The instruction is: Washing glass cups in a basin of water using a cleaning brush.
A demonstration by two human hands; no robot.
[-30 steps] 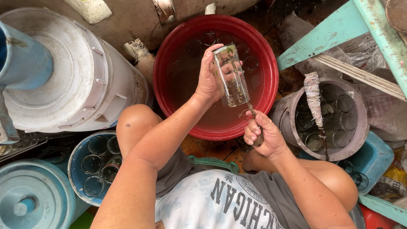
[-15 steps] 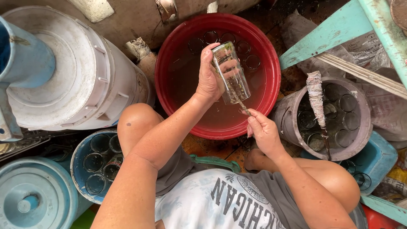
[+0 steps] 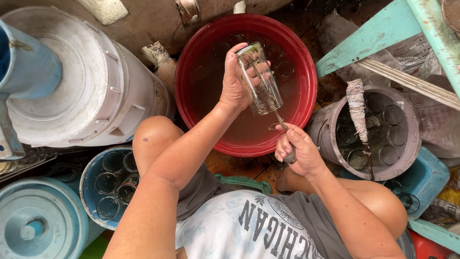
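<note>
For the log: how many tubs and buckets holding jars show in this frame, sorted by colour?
Red basin under the glass jar held in the left hand: 1
Blue bucket of jars: 1
Grey bucket of jars, beside the right hand gripping a thin brush: 1
Total: 3

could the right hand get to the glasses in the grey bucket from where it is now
Probably yes. The right hand sits just beside the grey bucket, whose top is open, with nothing between them. But it is gripping a brush handle pushed into the bottle, so it would have to let go first.
</note>
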